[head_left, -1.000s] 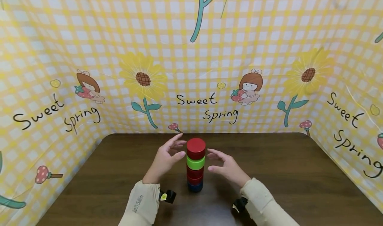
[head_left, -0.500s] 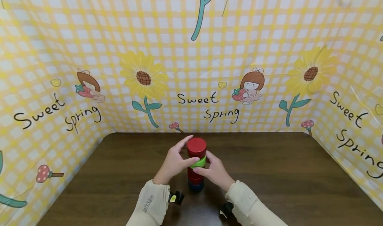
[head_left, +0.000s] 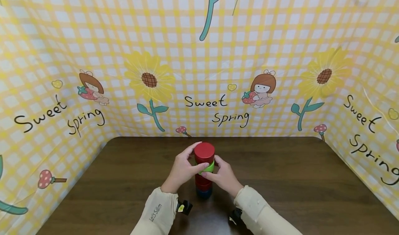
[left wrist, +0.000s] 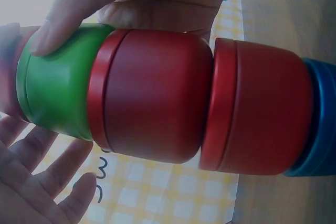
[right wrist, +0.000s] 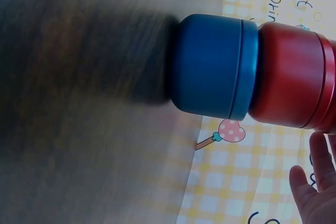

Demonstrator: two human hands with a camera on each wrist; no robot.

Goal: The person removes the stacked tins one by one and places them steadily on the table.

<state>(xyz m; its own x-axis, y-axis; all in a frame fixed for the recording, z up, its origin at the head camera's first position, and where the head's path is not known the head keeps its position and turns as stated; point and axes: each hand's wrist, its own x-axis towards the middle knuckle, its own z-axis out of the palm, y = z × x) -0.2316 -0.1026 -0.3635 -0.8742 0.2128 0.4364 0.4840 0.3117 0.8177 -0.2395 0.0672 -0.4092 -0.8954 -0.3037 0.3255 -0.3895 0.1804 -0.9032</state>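
Left hand (head_left: pixel 182 169) and right hand (head_left: pixel 225 178) curl fingers round the glossy green cylindrical canister (left wrist: pixel 60 87), stacked with 3 red cylindrical canisters (left wrist: pixel 155 98) above 1 blue cylindrical canister (right wrist: pixel 207 66).

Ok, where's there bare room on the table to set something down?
The table is free left of the left hand, right of the right hand, and behind the stack, each out to the cloth. It's crowded around the stack, with both hands on its upper part, and tight in front, between the sleeves.
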